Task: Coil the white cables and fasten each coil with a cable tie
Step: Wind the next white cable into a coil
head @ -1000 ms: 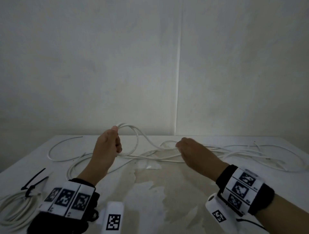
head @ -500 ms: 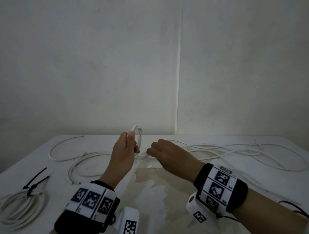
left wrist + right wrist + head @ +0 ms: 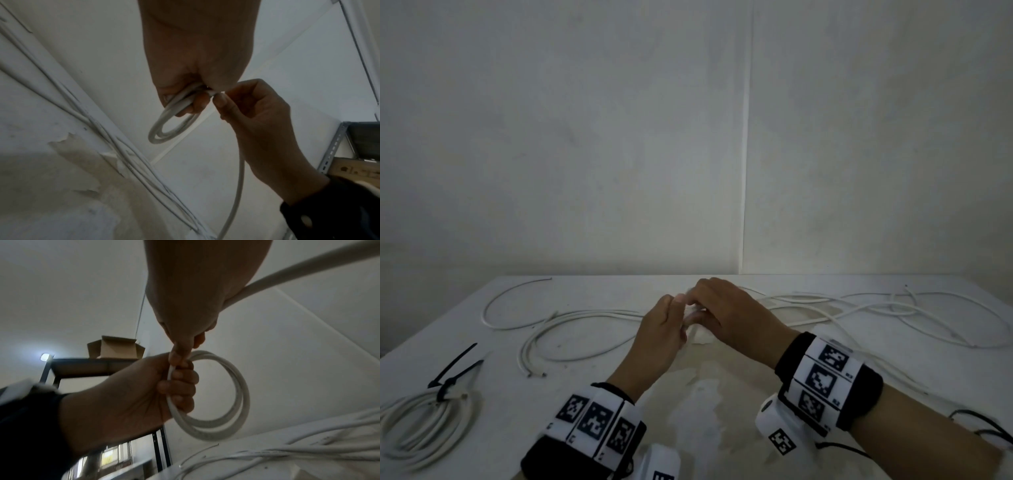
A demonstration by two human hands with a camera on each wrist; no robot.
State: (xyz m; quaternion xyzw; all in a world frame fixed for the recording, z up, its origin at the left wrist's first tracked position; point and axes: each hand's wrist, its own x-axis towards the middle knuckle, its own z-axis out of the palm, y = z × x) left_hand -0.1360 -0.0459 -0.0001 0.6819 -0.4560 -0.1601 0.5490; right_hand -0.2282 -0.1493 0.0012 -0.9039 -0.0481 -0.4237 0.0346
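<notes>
My left hand [image 3: 681, 325] grips a small white cable coil [image 3: 226, 402] of two or three turns, fingers curled round its side. The coil [image 3: 170, 128] hangs below the fingers in the left wrist view. My right hand [image 3: 695, 308] meets the left from the right and pinches the same white cable [image 3: 238, 186] at the top of the coil, thumb and fingertips [image 3: 221, 99] together. From that hand the cable [image 3: 287, 272] trails away toward the table. In the head view the hands hide the coil.
A coil tied with a black cable tie [image 3: 424, 421] lies at the front left, its tie tails [image 3: 453, 370] sticking up. Loose white cables [image 3: 571, 318] sprawl left and a tangle [image 3: 876, 308] right. The table [image 3: 705, 411] has peeled patches. A shelf holds a cardboard box [image 3: 115, 348].
My right hand has travelled left with the cable and joined the left hand. The left hand has shifted right and lower, and the loop it held is now hidden between the hands.
</notes>
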